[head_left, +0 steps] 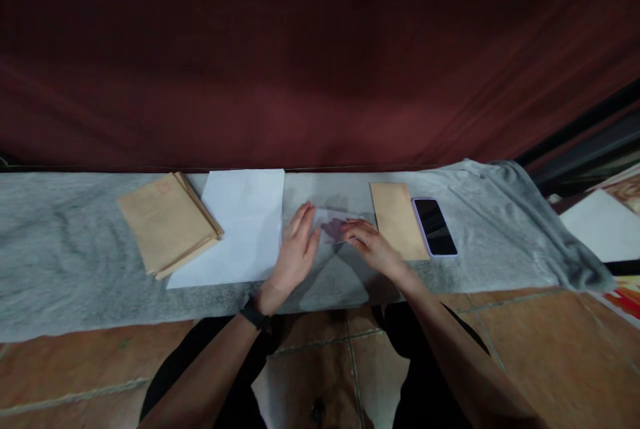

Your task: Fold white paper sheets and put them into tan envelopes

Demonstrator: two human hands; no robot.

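A small folded sheet of white paper (329, 218) lies on the grey cloth between my hands, with shadows falling across it. My left hand (297, 246), with a dark band on the wrist, rests at the paper's left end, its fingers stretched out and the thumb apart. At the right end, the bent fingers of my right hand (367, 242) grip the paper's edge; the fingertips partly cover it. Just beyond that hand, a single brown envelope (400, 219) lies flat.
Left of my hands is a stack of large white paper (250, 229), partly overlapped by a pile of brown envelopes (167, 222). A phone (435, 227) in a lilac case lies at right. The grey cloth (500, 229) covers a narrow bench before a dark red curtain (300, 116).
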